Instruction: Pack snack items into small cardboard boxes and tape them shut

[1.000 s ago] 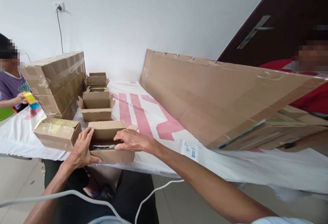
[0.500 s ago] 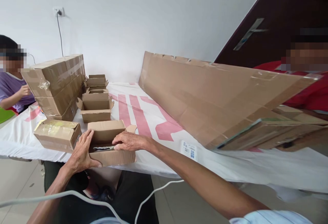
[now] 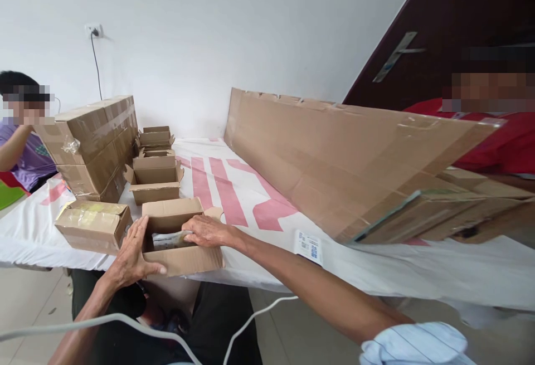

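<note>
An open cardboard box point(image 3: 184, 262) sits at the near edge of the table with its lid flap raised at the back. My left hand point(image 3: 132, 253) grips its left end, the fingers along the side wall and the thumb over the front. Inside the box lies a flat, pale grey packet point(image 3: 167, 241), its kind unclear. My right hand point(image 3: 205, 231) reaches in from the right, with curled fingers closed on the packet's right end. The fingertips are partly hidden. A taped, closed cardboard box point(image 3: 94, 225) lies just left of my left hand.
Several open small boxes point(image 3: 154, 193) stand in a row behind, beside a stack of taped cartons point(image 3: 98, 142). A tall cardboard panel point(image 3: 334, 164) leans on the right. A labelled item point(image 3: 308, 247) lies on the cloth. People sit at both sides; a white cable point(image 3: 125, 317) crosses below.
More of the grey packet shows inside the box, and it sits slightly higher. The person at the left has raised a hand to the face. My left hand stays on the box.
</note>
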A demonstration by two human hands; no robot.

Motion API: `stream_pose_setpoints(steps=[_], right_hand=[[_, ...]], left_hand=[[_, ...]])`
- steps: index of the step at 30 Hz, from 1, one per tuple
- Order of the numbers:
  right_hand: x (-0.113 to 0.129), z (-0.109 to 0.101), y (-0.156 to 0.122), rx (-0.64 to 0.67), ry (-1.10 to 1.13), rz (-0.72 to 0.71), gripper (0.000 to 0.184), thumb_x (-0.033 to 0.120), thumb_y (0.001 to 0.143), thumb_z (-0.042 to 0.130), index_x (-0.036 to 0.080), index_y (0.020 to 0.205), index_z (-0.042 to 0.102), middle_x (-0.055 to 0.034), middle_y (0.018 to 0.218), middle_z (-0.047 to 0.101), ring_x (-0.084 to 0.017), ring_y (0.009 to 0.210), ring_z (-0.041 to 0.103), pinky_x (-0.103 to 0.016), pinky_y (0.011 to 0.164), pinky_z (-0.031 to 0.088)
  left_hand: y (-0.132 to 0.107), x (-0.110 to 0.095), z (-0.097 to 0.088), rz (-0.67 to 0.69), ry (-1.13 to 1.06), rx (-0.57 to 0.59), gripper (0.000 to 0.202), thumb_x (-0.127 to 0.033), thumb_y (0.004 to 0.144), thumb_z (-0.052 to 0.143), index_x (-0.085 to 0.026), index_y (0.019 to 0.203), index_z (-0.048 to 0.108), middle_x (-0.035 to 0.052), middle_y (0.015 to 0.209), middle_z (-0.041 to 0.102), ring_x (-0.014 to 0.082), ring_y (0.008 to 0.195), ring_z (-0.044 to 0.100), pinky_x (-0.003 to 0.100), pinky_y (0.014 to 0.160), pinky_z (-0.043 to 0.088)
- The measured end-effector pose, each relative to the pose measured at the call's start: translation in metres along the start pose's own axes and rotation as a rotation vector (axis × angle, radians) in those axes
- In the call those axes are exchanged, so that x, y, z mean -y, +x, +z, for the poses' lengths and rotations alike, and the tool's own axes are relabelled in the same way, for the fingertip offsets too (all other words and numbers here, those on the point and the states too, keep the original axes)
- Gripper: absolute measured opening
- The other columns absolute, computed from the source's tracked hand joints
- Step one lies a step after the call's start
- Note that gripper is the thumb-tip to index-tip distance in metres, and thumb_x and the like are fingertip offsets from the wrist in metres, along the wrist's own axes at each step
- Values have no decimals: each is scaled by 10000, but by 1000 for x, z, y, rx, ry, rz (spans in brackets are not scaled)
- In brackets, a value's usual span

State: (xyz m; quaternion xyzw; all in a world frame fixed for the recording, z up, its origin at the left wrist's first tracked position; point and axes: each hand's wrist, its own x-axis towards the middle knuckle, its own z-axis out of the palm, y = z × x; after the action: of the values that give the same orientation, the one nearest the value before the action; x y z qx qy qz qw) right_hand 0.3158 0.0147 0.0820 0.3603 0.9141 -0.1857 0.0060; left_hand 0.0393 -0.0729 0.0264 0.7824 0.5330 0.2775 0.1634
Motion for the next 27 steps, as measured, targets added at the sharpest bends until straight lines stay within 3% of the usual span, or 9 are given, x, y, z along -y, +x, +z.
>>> stream_pose_setpoints(steps=[4, 9, 14, 17, 20, 23, 25, 27], right_hand=[[-13, -14, -6, -130, 277, -1, 215, 289, 927, 608, 186, 749, 669, 19, 662, 595, -149, 654, 538, -273, 637, 314], [-31, -40, -16, -241, 670, -63, 294, 452, 868, 670, 168, 799, 697, 28, 674, 577, -135, 625, 496, -260, 596, 356], [-34, -58, -17, -304, 726, -80, 343, 506, 828, 736, 164, 811, 714, 27, 653, 566, -145, 650, 502, -260, 589, 398], [-28, -66, -15, -323, 717, -128, 349, 504, 838, 725, 161, 780, 706, 31, 681, 586, -134, 663, 500, -263, 618, 408], [-21, -73, -11, -341, 730, -197, 342, 493, 851, 716, 156, 795, 725, 17, 756, 652, -142, 717, 552, -274, 679, 438], [-17, -78, -6, -344, 792, -232, 394, 531, 855, 726, 150, 937, 783, -38, 909, 747, -204, 851, 658, -313, 770, 506], [-16, -77, -5, -469, 818, -202, 482, 558, 838, 758, 157, 1105, 787, -89, 1088, 769, -264, 1014, 693, -360, 872, 541], [-13, -72, -5, -700, 835, -111, 659, 577, 808, 804, 179, 1325, 710, -141, 1306, 715, -315, 1207, 653, -407, 985, 540]], left_hand=[[0, 0, -1, -31, -45, -44, 1280, -625, 738, 859, -226, 1720, 141, 233, 1734, 280, 479, 1600, 245, 695, 1265, 256], [3, -4, -7, -117, -34, -36, 1224, -619, 724, 858, -222, 1699, 233, 229, 1721, 321, 489, 1593, 257, 732, 1238, 256], [15, -14, -25, -135, -44, -73, 1092, -573, 731, 854, -229, 1643, 361, 211, 1630, 484, 458, 1524, 407, 710, 1224, 289], [29, -26, -37, -119, -165, -145, 1009, -586, 755, 826, -206, 1599, 425, 209, 1559, 563, 424, 1460, 503, 627, 1173, 419], [47, -39, -44, -86, -397, -102, 866, -552, 752, 832, -185, 1484, 550, 189, 1424, 674, 394, 1318, 630, 503, 998, 576], [61, -48, -45, -90, -558, -58, 619, -523, 731, 853, -151, 1205, 708, 127, 1084, 788, 314, 980, 739, 388, 801, 611], [65, -51, -43, -104, -562, -129, 515, -528, 732, 845, -146, 1061, 741, 86, 916, 778, 272, 825, 721, 352, 711, 592], [66, -55, -41, -78, -470, -285, 444, -496, 783, 810, -160, 1068, 753, 75, 933, 774, 277, 855, 717, 363, 754, 593]])
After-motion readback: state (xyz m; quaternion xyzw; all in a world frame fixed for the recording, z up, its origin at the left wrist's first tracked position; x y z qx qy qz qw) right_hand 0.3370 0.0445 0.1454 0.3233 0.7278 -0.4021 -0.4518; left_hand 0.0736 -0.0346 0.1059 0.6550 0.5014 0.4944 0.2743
